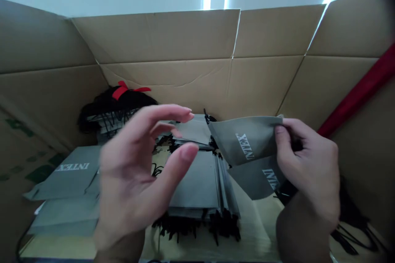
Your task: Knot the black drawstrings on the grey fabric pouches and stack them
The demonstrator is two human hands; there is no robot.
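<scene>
My right hand (pixel 308 164) pinches the right edges of grey INTEX drawstring pouches (pixel 233 135); two printed pieces show, spread apart like a fan, and I cannot tell whether more are behind. My left hand (pixel 132 172) is open in mid-air, thumb and fingers apart with nothing between them. Below and between the hands lies a stack of grey pouches (pixel 197 185) with black cord ends bunched along its near side. Left of my left hand is another pile of grey pouches (pixel 68 176), the top one printed INTEX.
Cardboard walls (pixel 173 36) stand around the back and sides. A bundle of black cords (pixel 132 98) tied with a red ribbon (pixel 119 92) sits at the back left. Loose black cords (pixel 354 230) lie at the right, and a dark red strip (pixel 358 90) slants along the right wall.
</scene>
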